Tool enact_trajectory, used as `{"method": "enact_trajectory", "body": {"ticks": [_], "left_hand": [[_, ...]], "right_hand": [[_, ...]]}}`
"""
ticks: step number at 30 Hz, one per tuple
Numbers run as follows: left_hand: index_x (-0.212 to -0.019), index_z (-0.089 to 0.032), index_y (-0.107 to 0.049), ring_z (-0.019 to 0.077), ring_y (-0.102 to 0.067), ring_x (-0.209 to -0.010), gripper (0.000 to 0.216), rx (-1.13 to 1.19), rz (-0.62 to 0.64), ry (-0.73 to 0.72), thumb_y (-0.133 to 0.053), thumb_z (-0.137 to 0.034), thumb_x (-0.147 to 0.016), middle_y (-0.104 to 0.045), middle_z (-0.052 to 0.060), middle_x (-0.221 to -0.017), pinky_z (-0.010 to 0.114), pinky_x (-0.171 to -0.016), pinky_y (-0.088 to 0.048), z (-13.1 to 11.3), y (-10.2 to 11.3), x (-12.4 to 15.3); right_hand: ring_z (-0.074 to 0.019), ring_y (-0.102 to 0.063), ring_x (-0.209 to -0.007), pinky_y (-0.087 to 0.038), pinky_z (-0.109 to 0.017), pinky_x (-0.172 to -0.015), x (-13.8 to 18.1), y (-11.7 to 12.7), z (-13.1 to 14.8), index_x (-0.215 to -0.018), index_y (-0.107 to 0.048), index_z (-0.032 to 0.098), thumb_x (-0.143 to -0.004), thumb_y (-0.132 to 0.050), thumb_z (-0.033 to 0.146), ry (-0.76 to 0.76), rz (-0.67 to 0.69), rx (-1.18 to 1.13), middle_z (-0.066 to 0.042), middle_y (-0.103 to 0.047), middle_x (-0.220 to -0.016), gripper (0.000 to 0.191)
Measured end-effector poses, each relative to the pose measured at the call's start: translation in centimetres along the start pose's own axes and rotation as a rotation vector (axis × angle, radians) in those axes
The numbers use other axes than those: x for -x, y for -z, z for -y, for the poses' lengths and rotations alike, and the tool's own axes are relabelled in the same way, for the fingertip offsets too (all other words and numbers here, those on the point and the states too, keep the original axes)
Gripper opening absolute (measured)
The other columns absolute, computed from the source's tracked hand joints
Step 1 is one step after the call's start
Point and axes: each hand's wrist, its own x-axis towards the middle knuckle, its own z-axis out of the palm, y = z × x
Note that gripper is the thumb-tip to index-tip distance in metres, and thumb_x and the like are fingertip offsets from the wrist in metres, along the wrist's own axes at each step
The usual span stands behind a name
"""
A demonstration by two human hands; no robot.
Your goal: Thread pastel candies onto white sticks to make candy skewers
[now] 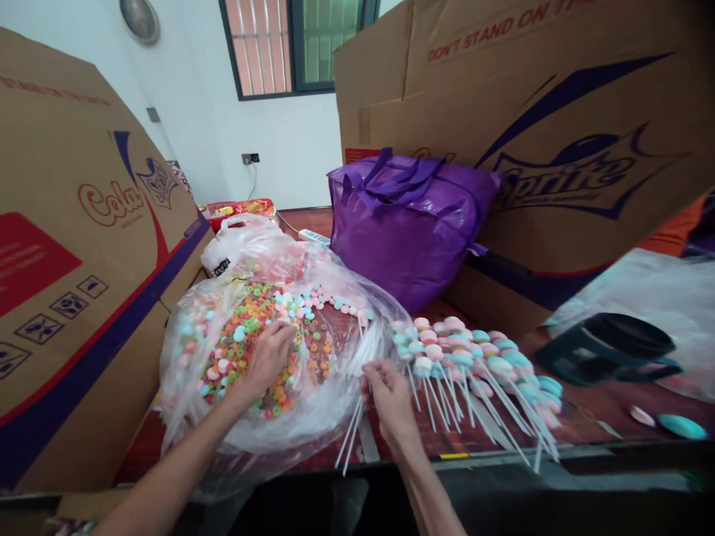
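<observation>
My left hand [269,356] reaches into a large clear plastic bag [246,439] full of small colourful ring candies [251,327], with its fingers curled down among them. My right hand [391,398] rests beside the bag, its fingers pinched on a thin white stick [351,435]. To its right, a spread of finished white sticks topped with pastel pink, blue and white candies [474,357] lies on the dark red floor.
A big Cola/Sprite cardboard box [72,246] stands on the left and another [558,134] on the right. A purple bag [407,223] sits behind the candies. A dark plastic stool [614,348] lies at right. A white plastic bag [234,246] lies further back.
</observation>
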Motion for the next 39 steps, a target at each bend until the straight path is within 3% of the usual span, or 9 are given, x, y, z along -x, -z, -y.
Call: {"method": "enact_trajectory", "body": {"ticks": [3,7,12,16,19,24,31,35,39], "left_hand": [[-0.106,-0.019,-0.070,0.0187,-0.057,-0.093,0.032,-0.139,0.168,-0.021,-0.041,-0.013,-0.094,-0.062,0.008,-0.108,0.030,-0.081,-0.048,0.3,-0.1,-4.2],[-0.101,-0.015,-0.070,0.0227,-0.055,-0.104,0.032,-0.282,0.402,-0.035,-0.043,-0.005,-0.087,-0.063,0.012,-0.108,0.035,-0.094,-0.045,1.0,-1.8,-7.4],[-0.089,-0.014,-0.072,0.0220,-0.061,-0.089,0.027,-0.269,0.398,0.102,-0.046,-0.011,-0.088,-0.066,0.012,-0.094,0.033,-0.084,-0.048,1.8,-3.3,-8.4],[-0.112,-0.016,-0.072,0.0224,-0.064,-0.098,0.035,-0.190,0.359,0.197,-0.043,-0.018,-0.091,-0.070,0.011,-0.100,0.031,-0.089,-0.047,2.0,-3.4,-9.6],[-0.115,-0.017,-0.072,0.0218,-0.065,-0.094,0.037,-0.148,0.430,0.229,-0.045,-0.017,-0.089,-0.073,0.008,-0.095,0.028,-0.083,-0.046,2.2,-3.9,-10.4],[-0.089,-0.016,-0.077,0.0204,-0.064,-0.079,0.029,-0.147,0.524,0.213,-0.049,-0.013,-0.085,-0.069,0.007,-0.078,0.026,-0.072,-0.044,2.2,-4.8,-10.7],[-0.099,-0.016,-0.076,0.0201,-0.064,-0.083,0.031,-0.139,0.499,0.177,-0.047,-0.017,-0.088,-0.069,0.007,-0.081,0.026,-0.078,-0.046,2.0,-4.7,-10.7],[-0.111,-0.015,-0.073,0.0231,-0.063,-0.095,0.034,-0.146,0.495,0.131,-0.048,-0.015,-0.087,-0.069,0.011,-0.097,0.031,-0.088,-0.046,2.3,-5.3,-10.6],[-0.101,-0.016,-0.075,0.0227,-0.062,-0.094,0.028,-0.124,0.525,0.069,-0.051,-0.016,-0.085,-0.066,0.011,-0.097,0.032,-0.089,-0.048,2.7,-5.6,-10.2]], "right_hand": [[-0.0092,-0.045,-0.037,-0.030,-0.019,-0.038,2.1,-1.4,0.3,-0.080,-0.055,0.020,-0.070,-0.070,0.051,-0.150,0.151,-0.148,0.004,-0.056,-0.053,0.036],[-0.0076,-0.046,-0.036,-0.027,-0.016,-0.037,3.0,-0.9,-0.3,-0.082,-0.055,0.019,-0.070,-0.073,0.052,-0.168,0.243,-0.144,0.004,-0.058,-0.054,0.039],[-0.0029,-0.039,-0.033,-0.023,-0.015,-0.037,2.1,1.4,-1.8,-0.071,-0.055,0.018,-0.073,-0.073,0.060,-0.171,0.283,-0.080,0.006,-0.054,-0.053,0.046],[-0.0035,-0.037,-0.034,-0.024,-0.017,-0.036,2.2,1.5,-1.3,-0.065,-0.053,0.019,-0.069,-0.076,0.064,-0.209,0.239,-0.085,0.006,-0.050,-0.050,0.051],[-0.0029,-0.036,-0.033,-0.022,-0.016,-0.035,2.4,1.1,-0.5,-0.068,-0.055,0.018,-0.066,-0.078,0.065,-0.261,0.228,-0.123,0.007,-0.050,-0.049,0.052],[-0.0027,-0.038,-0.033,-0.021,-0.015,-0.036,2.5,1.3,0.1,-0.077,-0.060,0.016,-0.064,-0.079,0.063,-0.297,0.234,-0.151,0.005,-0.056,-0.052,0.052],[-0.0028,-0.040,-0.036,-0.021,-0.015,-0.037,2.1,1.1,0.0,-0.077,-0.058,0.017,-0.068,-0.078,0.055,-0.276,0.258,-0.153,0.003,-0.060,-0.058,0.044],[-0.0021,-0.036,-0.033,-0.019,-0.016,-0.035,2.0,1.0,-0.1,-0.073,-0.055,0.018,-0.067,-0.077,0.060,-0.303,0.247,-0.146,0.005,-0.056,-0.054,0.048],[-0.0018,-0.033,-0.031,-0.017,-0.015,-0.034,2.0,1.1,0.0,-0.071,-0.054,0.018,-0.067,-0.077,0.063,-0.312,0.241,-0.133,0.007,-0.052,-0.049,0.051]]}}
